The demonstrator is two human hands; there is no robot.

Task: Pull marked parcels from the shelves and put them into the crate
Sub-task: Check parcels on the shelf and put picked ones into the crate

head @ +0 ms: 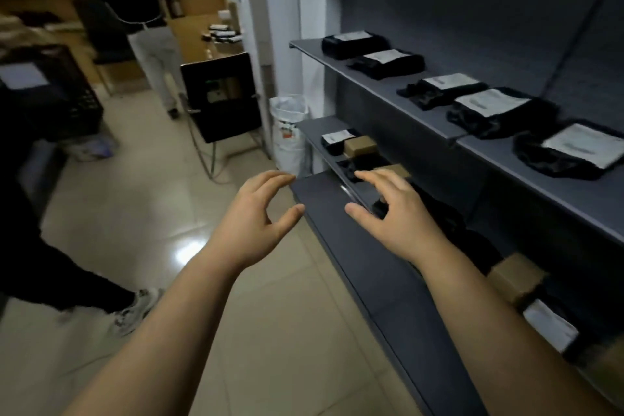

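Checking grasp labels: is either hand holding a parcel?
No: the left hand and right hand are both empty, fingers loosely curved, in front of the shelf.

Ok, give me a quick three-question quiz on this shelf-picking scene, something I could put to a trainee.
1. True or false: the left hand and the right hand both hold nothing.
2. How many black plastic parcels with white labels lie on the top grey metal shelf? A three, B five, C eight.
3. Fill the gap: the black plastic lattice crate stands to the ___ of both hands.
Key: 1 true; 2 B; 3 left.
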